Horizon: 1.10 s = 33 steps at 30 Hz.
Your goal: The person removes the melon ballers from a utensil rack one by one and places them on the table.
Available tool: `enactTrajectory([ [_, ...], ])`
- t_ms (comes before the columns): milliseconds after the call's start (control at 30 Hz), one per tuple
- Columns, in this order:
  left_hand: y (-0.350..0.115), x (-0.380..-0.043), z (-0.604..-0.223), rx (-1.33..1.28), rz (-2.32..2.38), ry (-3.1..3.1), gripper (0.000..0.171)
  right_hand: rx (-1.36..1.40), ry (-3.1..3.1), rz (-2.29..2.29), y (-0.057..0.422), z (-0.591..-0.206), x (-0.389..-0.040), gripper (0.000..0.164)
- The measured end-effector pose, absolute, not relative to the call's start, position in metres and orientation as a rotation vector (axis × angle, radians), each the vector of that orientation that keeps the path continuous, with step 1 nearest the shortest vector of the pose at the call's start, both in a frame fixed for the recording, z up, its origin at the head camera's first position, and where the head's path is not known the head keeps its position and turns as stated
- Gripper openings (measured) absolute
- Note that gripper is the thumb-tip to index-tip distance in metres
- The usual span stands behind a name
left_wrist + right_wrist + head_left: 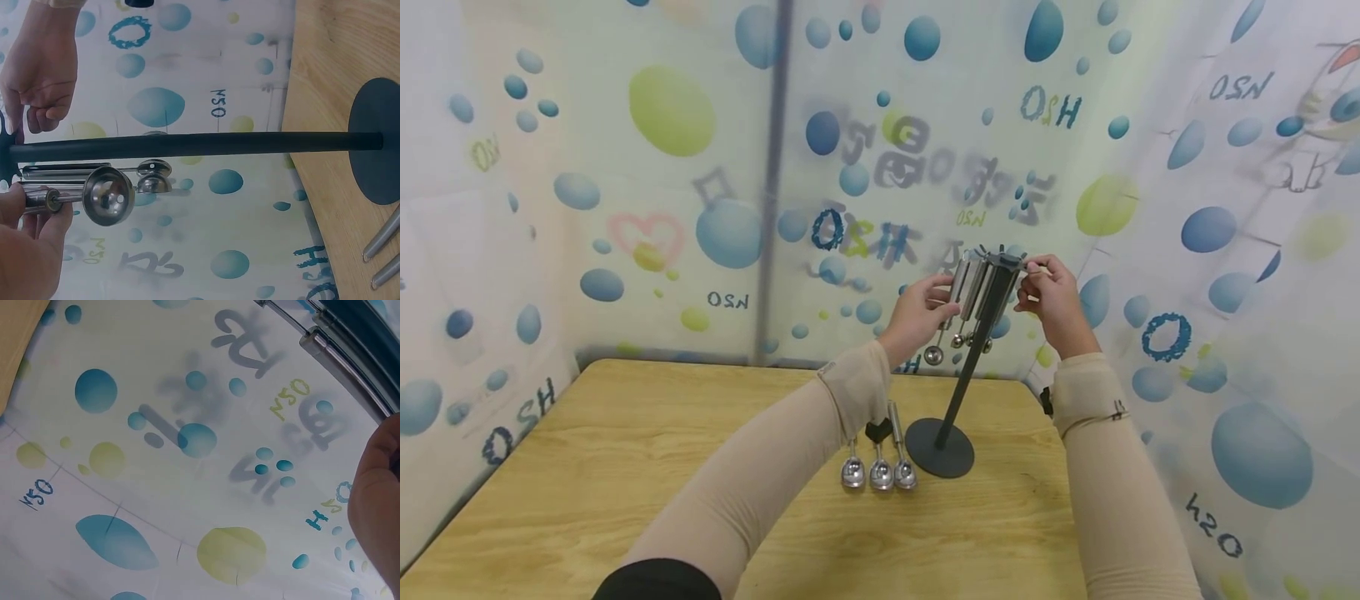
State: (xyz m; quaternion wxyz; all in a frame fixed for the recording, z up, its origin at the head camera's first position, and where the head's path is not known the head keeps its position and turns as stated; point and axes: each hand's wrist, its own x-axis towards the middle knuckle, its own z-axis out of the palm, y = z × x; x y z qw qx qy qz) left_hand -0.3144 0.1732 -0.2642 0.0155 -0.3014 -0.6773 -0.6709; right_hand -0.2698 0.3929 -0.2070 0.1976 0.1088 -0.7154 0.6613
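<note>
My left hand [920, 318] holds the handle of a metal scoop [933, 356] close to the top of a dark grey utensil stand [964, 385]. In the left wrist view its round bowl [108, 195] points away from the fingers. My right hand [1054, 302] pinches the rim at the stand's top from the other side. Between the hands hang several slim metal utensils [973, 292] with small rounded ends. Their steel handles [340, 362] show beside my right hand [378, 494] in the right wrist view, where its fingertips are hidden.
The stand's round base [940, 461] sits on the wooden table [737, 467]. Left of it lie three metal scoops [882, 475] side by side, partly behind my left sleeve. A patterned curtain [670, 167] rises behind the table, with another along the right side.
</note>
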Motion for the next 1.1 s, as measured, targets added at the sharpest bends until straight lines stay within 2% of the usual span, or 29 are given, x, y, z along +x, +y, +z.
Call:
enactTrajectory([
  [333,0.166,-0.316,-0.268,-0.899,-2.102,-2.118,0.050,0.258,-1.989,1.849,0.391,-0.207,-0.267,0.014],
  [833,0.154,-0.317,-0.273,-0.935,-2.112,-2.125,0.045,0.065,-1.613,2.110,0.376,-0.203,-0.275,0.016],
  [1100,0.147,-0.321,-0.279,-0.950,-2.148,-2.100,0.046,0.243,-1.425,2.259,0.374,-0.212,-0.284,0.022],
])
